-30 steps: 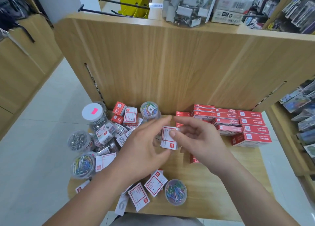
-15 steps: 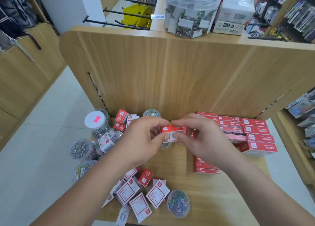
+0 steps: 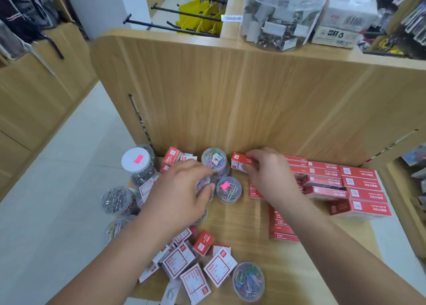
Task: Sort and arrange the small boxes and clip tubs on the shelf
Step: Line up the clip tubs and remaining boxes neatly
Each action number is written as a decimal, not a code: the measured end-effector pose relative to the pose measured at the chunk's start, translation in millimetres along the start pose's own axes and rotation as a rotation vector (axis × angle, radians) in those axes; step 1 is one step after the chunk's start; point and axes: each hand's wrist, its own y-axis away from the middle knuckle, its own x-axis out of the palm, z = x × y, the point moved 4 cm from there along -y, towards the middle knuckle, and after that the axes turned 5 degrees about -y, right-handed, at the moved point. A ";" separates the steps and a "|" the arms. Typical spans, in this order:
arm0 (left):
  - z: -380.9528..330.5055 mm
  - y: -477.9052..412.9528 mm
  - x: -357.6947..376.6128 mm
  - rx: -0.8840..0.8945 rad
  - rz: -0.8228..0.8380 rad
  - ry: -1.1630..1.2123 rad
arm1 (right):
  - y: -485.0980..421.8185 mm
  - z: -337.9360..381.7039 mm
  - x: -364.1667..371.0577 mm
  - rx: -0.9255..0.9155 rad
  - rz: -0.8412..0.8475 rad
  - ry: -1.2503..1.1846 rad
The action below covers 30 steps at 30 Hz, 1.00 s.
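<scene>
My right hand (image 3: 268,173) grips a small red and white box (image 3: 241,162) at the back of the wooden shelf (image 3: 244,226), just left of the rows of long red boxes (image 3: 359,182). My left hand (image 3: 182,194) hovers with loosely curled fingers over the clear clip tubs; whether it touches one I cannot tell. A tub of coloured clips with a white label (image 3: 215,163) stands at the back, and one with a pink sticker (image 3: 228,189) sits before it. Several small red and white boxes (image 3: 196,268) lie scattered at the front left.
A tall tub with a white lid (image 3: 136,161) and tubs of silver clips (image 3: 115,200) crowd the shelf's left edge. Another coloured clip tub (image 3: 248,281) stands at the front. A stack of red boxes (image 3: 282,228) lies mid-shelf. A wooden back panel (image 3: 230,97) rises behind.
Both hands held one small box together earlier. Now the left hand has let go and moved left over the tubs, while the right hand carried the box to the back of the shelf.
</scene>
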 end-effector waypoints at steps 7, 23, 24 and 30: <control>9.5 8.9 -3.0 -0.053 0.008 0.012 | 7.6 -7.3 20.2 -0.154 -0.072 0.063; 12.5 9.4 -21.8 -0.052 -0.034 -0.035 | 10.2 -3.7 30.8 -0.167 -0.086 0.414; 13.1 12.8 -25.3 -0.049 -0.053 -0.036 | 10.9 -2.0 29.9 -0.168 -0.080 0.409; 24.6 57.0 -50.2 -0.094 -0.150 -0.111 | 46.3 17.1 17.3 -0.180 -0.044 0.058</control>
